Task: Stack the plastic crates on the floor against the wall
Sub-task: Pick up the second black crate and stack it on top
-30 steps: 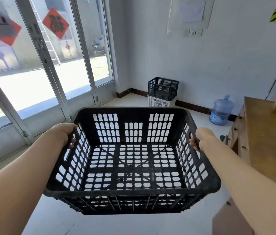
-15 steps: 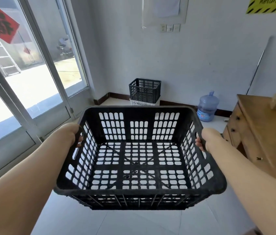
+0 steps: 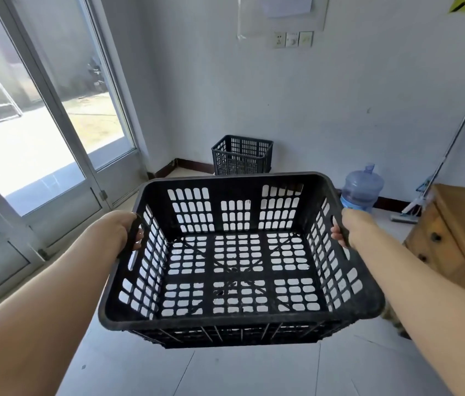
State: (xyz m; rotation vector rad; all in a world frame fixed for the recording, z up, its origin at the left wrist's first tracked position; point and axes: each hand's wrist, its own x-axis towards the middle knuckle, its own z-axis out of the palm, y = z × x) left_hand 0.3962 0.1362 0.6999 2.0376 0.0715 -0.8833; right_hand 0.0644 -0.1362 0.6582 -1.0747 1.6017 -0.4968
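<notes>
black plastic crate [image 3: 234,317], empty, lattice sides and base, held in the air at about waist level in front of the person, open side up and roughly level. left hand [image 3: 124,234] grips the left handle slot, fingers [image 3: 139,238] curled through the cut-out to the inside. right hand [image 3: 349,228] grips the matching slot on the right wall, fingertips showing inside. the symmetric two-handed hold on opposite handles is probably what keeps the wide, light crate square and steady for carrying and for lowering straight down onto another.

second black crate [image 3: 241,155] stands on the floor [image 3: 225,372] touching the wall [image 3: 225,95], well ahead of the carried one. its lower part is hidden behind the carried crate's far rim. judged: this is the stack being approached, and the carried crate is not yet over it.

around: water bottle [image 3: 362,187] on the floor to the right of the wall crate, a mop [image 3: 408,215] leaning on the wall, a wooden drawer chest [image 3: 459,238] at right, glass doors [image 3: 54,124] at left.

against the frame half a second earlier: both grips unchanged. the wall crate sits larger and nearer the carried crate's far rim. the white crate seen under it then is now covered. the mop head has come into view, and the red door decoration has nearly left the frame.
</notes>
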